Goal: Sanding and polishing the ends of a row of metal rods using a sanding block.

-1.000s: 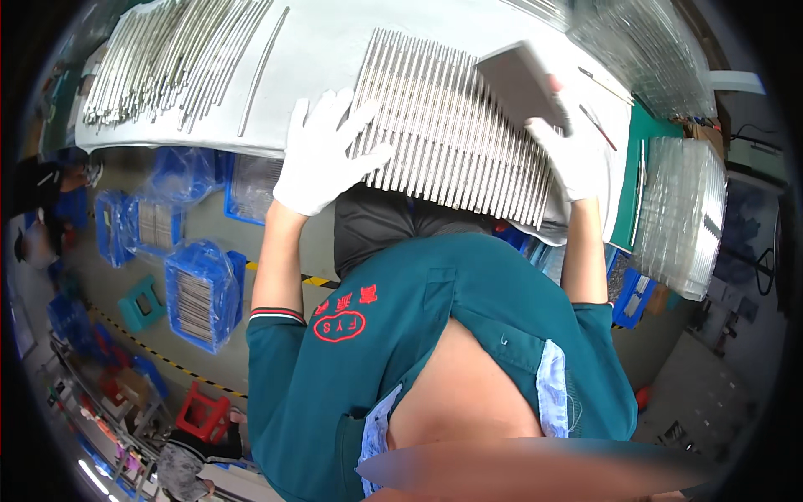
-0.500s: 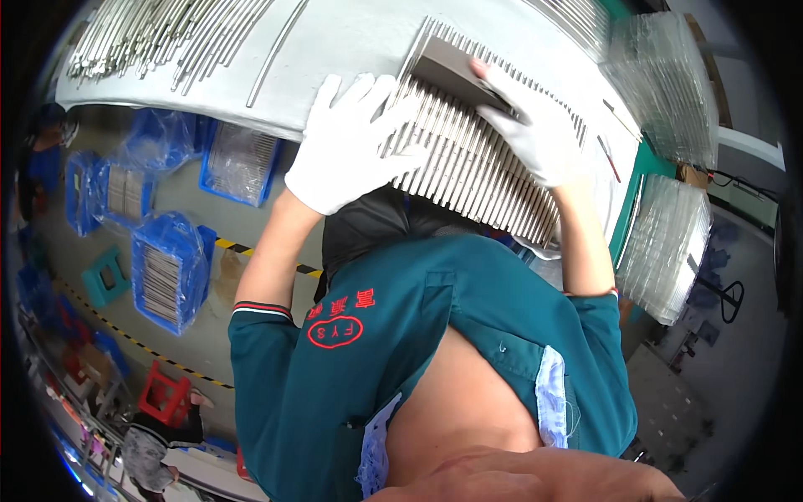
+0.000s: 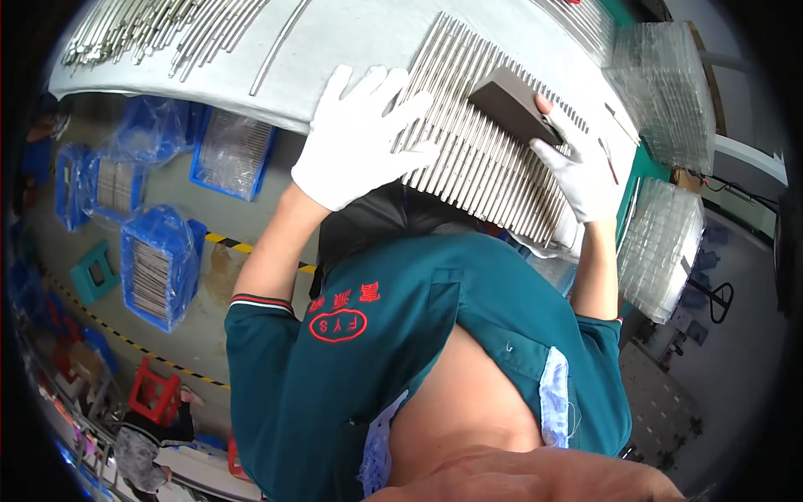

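A wide row of thin metal rods [image 3: 468, 151] lies side by side on the white-covered table, close to my body. My right hand [image 3: 577, 171], in a white glove, grips a dark grey-brown flat block [image 3: 512, 105] by its right end, thumb and fingers on either side. The block lies slantwise across the upper part of the rods. My left hand [image 3: 355, 138], also gloved in white, rests flat with fingers spread at the left end of the row, its fingertips over the outermost rods.
A loose heap of rods [image 3: 159, 33] and one lone rod [image 3: 278, 48] lie at the table's far left. Stacks of clear plastic trays [image 3: 661, 92] stand at the right. Blue crates [image 3: 163, 268] with wrapped rods sit on the floor at left. A person [image 3: 142, 448] is beside a red stool [image 3: 155, 391].
My right hand has slid the block rightward along the rods, baring the rods at the left. My left hand stays spread at the row's left end.
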`<state>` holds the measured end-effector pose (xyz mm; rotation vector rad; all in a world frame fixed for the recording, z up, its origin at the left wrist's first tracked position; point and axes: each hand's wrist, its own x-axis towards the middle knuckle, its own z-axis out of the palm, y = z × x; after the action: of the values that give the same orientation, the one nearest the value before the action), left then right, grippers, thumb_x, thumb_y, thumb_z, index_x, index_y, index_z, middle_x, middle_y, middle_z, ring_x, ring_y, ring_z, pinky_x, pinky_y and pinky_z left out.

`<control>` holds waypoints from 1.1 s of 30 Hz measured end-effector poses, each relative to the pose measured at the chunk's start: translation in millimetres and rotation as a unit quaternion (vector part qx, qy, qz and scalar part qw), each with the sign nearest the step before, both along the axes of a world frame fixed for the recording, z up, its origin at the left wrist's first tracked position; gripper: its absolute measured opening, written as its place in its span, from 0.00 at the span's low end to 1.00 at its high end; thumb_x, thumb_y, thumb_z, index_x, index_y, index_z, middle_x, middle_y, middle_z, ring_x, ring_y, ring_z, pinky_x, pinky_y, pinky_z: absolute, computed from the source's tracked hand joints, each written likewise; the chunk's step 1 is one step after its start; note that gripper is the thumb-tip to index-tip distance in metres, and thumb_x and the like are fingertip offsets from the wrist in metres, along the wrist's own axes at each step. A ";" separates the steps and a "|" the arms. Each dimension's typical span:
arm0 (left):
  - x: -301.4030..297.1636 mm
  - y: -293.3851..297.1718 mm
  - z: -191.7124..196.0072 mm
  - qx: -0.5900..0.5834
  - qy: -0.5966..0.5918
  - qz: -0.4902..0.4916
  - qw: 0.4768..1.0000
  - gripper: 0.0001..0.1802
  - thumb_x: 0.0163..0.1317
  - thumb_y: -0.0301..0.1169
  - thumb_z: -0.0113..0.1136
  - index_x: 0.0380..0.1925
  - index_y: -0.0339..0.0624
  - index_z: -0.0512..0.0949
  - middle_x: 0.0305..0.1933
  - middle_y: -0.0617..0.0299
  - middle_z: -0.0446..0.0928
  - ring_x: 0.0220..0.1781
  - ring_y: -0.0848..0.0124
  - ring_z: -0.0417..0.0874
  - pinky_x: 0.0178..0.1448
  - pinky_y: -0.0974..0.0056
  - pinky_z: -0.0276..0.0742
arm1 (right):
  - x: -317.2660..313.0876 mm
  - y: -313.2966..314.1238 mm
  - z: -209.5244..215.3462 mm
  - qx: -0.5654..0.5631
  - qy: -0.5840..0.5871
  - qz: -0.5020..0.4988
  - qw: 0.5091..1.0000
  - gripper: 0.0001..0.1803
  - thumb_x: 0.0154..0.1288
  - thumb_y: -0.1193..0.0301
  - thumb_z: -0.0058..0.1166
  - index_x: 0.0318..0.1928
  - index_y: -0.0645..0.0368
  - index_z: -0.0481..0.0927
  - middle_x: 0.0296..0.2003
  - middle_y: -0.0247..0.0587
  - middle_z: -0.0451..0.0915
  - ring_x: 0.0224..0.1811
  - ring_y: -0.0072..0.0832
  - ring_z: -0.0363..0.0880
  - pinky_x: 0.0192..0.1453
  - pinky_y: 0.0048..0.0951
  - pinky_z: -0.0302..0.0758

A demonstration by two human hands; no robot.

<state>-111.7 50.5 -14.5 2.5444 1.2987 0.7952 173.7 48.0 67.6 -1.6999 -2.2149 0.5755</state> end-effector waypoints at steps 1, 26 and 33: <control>0.4 0.2 -0.6 0.002 -0.006 -0.006 1.000 0.31 0.55 0.53 0.64 0.57 0.51 0.78 0.59 0.49 0.75 0.62 0.52 0.74 0.72 0.43 0.56 | 3.4 -4.5 3.5 0.000 -0.042 -0.019 0.999 0.29 0.62 0.68 0.61 0.65 0.38 0.73 0.57 0.39 0.80 0.57 0.31 0.80 0.62 0.29 0.73; -2.6 -9.3 -1.3 0.031 -0.053 -0.015 0.998 0.23 0.53 0.40 0.66 0.49 0.47 0.81 0.50 0.52 0.76 0.51 0.54 0.76 0.57 0.50 0.70 | -59.0 18.0 -28.7 0.079 -0.003 0.089 0.993 0.30 0.63 0.65 0.59 0.66 0.32 0.71 0.53 0.36 0.81 0.49 0.36 0.82 0.54 0.32 0.79; -4.3 -4.3 -1.3 0.062 -0.047 -0.019 0.997 0.21 0.52 0.42 0.67 0.46 0.47 0.82 0.46 0.55 0.76 0.48 0.56 0.76 0.58 0.51 0.69 | -14.6 -17.0 -6.6 0.063 -0.042 0.053 0.996 0.27 0.60 0.72 0.61 0.62 0.43 0.76 0.56 0.39 0.79 0.56 0.34 0.80 0.62 0.30 0.75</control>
<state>-116.0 46.2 -15.9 2.5819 1.2028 1.0051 159.0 31.0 61.0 -1.5792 -2.3566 0.3861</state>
